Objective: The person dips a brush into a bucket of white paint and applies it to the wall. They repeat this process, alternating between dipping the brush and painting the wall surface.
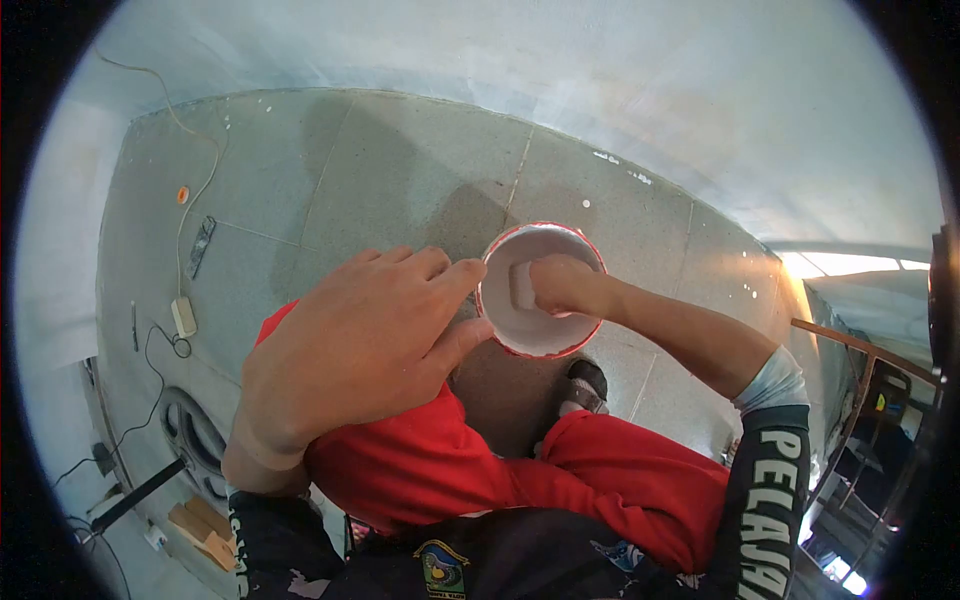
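1. Pushing by the left hand, thumb and forefinger spread at the rim, grasp unclear, could tip the bucket before the red trousers.
2. Jerking the right hand, fingers curled inside, hold unclear, could splash any wet contents.
3. Shifting the nearby shoe could knock it.

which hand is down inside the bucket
The right hand: it reaches into the white, red-edged bucket, with the forearm crossing over the edge. The left hand is outside, at the bucket's edge.
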{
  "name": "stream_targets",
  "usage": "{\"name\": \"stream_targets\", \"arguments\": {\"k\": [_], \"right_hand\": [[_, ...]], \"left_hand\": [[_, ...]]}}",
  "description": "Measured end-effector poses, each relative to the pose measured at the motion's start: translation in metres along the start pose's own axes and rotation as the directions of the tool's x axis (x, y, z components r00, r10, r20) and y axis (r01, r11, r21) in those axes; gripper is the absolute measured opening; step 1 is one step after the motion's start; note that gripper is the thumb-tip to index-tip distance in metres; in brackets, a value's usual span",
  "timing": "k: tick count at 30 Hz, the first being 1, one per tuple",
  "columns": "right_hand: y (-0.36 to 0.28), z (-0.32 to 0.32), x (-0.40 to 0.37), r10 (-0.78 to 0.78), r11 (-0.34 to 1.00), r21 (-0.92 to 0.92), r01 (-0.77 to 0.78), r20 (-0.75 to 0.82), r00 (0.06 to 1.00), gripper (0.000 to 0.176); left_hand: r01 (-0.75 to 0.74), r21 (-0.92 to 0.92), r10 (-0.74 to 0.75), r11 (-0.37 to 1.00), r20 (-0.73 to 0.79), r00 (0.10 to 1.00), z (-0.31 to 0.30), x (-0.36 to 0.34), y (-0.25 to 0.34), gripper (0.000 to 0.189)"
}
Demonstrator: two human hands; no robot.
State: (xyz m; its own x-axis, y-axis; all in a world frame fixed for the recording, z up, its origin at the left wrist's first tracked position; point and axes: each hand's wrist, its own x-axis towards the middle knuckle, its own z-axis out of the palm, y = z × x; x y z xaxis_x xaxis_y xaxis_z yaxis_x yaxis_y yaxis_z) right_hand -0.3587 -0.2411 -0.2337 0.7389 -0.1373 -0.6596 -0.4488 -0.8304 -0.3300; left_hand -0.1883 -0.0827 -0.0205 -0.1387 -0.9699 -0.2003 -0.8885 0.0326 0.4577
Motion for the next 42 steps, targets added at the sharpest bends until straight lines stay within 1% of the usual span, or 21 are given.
{"name": "stream_targets", "arguments": {"k": [3,5,9,11,15,17,21,23,24,25,26,29,30,32,33,35,36,38,39,41,42], "right_hand": [[-0.002,-0.002,-0.001,0.007,1.000,-0.003,-0.007,0.011,1.000,0.017],[-0.004,-0.004,-0.002,0.074,0.996,0.037,-0.075,0.039,0.996,0.016],[-0.004,-0.002,0.002,0.124,0.992,0.032,-0.125,0.052,0.991,0.017],[-0.002,-0.004,-0.001,0.027,0.999,0.019,-0.028,0.050,0.998,0.017],[0.000,-0.001,0.000,0.044,0.999,-0.019,-0.043,0.051,0.998,0.015],[0.002,-0.005,-0.007,-0.101,0.995,-0.016,0.101,-0.019,0.995,0.015],[-0.006,-0.016,-0.009,-0.069,0.989,-0.130,0.076,0.062,0.996,0.015],[-0.008,-0.027,-0.019,-0.020,0.999,-0.041,0.022,0.048,0.999,0.018],[-0.009,-0.033,-0.025,-0.023,0.999,-0.042,0.025,0.047,0.999,0.018],[-0.009,-0.038,-0.031,0.020,1.000,0.023,-0.020,0.001,1.000,0.019],[-0.008,-0.043,-0.038,0.066,0.994,0.091,-0.062,-0.042,0.997,0.021],[0.001,-0.056,-0.057,0.119,0.973,0.205,-0.104,-0.062,0.991,0.025],[0.003,-0.065,-0.068,0.119,0.973,0.206,-0.103,-0.067,0.991,0.025],[0.006,-0.084,-0.094,0.119,0.955,0.271,-0.122,0.028,0.992,0.032],[0.011,-0.087,-0.103,0.121,0.954,0.272,-0.122,0.022,0.992,0.032],[0.024,-0.089,-0.119,0.109,0.891,0.429,-0.148,0.115,0.987,0.030],[0.031,-0.089,-0.127,0.111,0.890,0.431,-0.146,0.105,0.988,0.030],[0.045,-0.086,-0.144,0.097,0.788,0.591,-0.170,0.153,0.983,0.030],[0.053,-0.083,-0.151,0.103,0.785,0.596,-0.170,0.144,0.984,0.030],[0.070,-0.076,-0.166,-0.031,0.557,0.801,-0.220,0.284,0.958,0.031],[0.079,-0.070,-0.172,-0.022,0.550,0.807,-0.216,0.273,0.962,0.031]], "left_hand": [[-0.015,-0.011,0.014,1.000,-0.021,1.000,0.001,0.000,-0.001,0.039],[-0.019,-0.019,0.019,1.000,-0.028,0.999,0.001,0.000,0.000,0.039],[0.000,-0.018,0.000,1.000,-0.009,1.000,-0.001,-0.001,0.004,0.038],[-0.002,-0.015,0.002,1.000,-0.014,1.000,-0.002,-0.001,0.004,0.038],[-0.001,-0.014,0.001,1.000,-0.005,1.000,-0.001,-0.001,0.005,0.039],[0.001,-0.008,-0.001,1.000,0.001,1.000,-0.001,-0.002,0.005,0.039],[-0.006,0.000,0.006,1.000,-0.012,1.000,0.001,-0.003,0.007,0.039],[0.000,-0.002,0.000,1.000,-0.008,1.000,-0.002,-0.003,0.008,0.039],[0.034,0.012,-0.034,0.999,0.052,0.998,-0.005,-0.003,0.010,0.041],[0.067,0.027,-0.070,0.997,0.112,0.991,-0.007,-0.003,0.011,0.043],[0.069,0.029,-0.072,0.997,0.112,0.991,-0.007,-0.004,0.012,0.043],[0.087,0.037,-0.091,0.995,0.122,0.988,-0.009,-0.007,0.012,0.043],[0.090,0.043,-0.094,0.995,0.111,0.989,-0.009,-0.008,0.012,0.043],[0.087,0.054,-0.092,0.995,0.097,0.991,-0.007,-0.010,0.012,0.043],[0.069,0.044,-0.072,0.997,0.065,0.995,-0.005,-0.011,0.011,0.042],[0.047,0.044,-0.048,0.998,0.031,0.998,-0.003,-0.012,0.011,0.043],[0.049,0.043,-0.050,0.998,0.031,0.998,-0.002,-0.011,0.011,0.043],[0.041,0.047,-0.043,0.998,0.031,0.999,-0.003,-0.011,0.013,0.043],[0.064,0.043,-0.066,0.997,0.043,0.997,-0.004,-0.010,0.015,0.043],[0.069,0.048,-0.072,0.996,0.056,0.996,-0.005,-0.007,0.017,0.043],[0.093,0.045,-0.096,0.995,0.065,0.993,-0.004,-0.006,0.017,0.043]]}}
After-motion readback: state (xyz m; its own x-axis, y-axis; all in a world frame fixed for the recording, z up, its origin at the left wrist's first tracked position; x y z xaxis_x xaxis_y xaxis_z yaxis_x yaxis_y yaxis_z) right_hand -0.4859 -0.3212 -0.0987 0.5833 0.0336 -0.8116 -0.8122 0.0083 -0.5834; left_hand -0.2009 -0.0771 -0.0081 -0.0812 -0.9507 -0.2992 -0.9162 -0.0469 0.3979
